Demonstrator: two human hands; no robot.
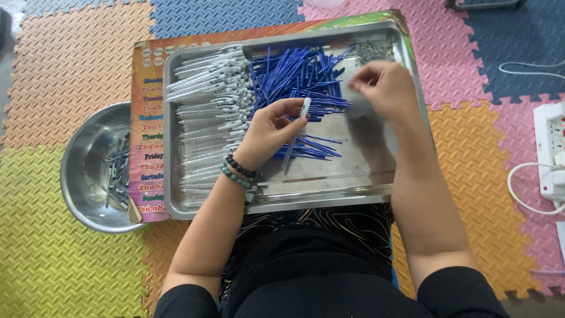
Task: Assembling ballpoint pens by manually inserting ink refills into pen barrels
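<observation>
A steel tray rests on my lap, over a colourful printed board. Its left side is packed with clear pen barrels; a heap of blue refills fills the middle. My left hand, wearing two bead bracelets, grips one clear pen barrel upright over the refills. My right hand hovers blurred over the tray's right part, fingers pinched together; anything held between them is too small to tell. A small pile of tiny metal springs lies in the tray's far right corner.
A round steel bowl holding several assembled pens stands on the foam mat at the left. A white power strip with white cables lies on the mat at the right. Coloured foam tiles cover the floor.
</observation>
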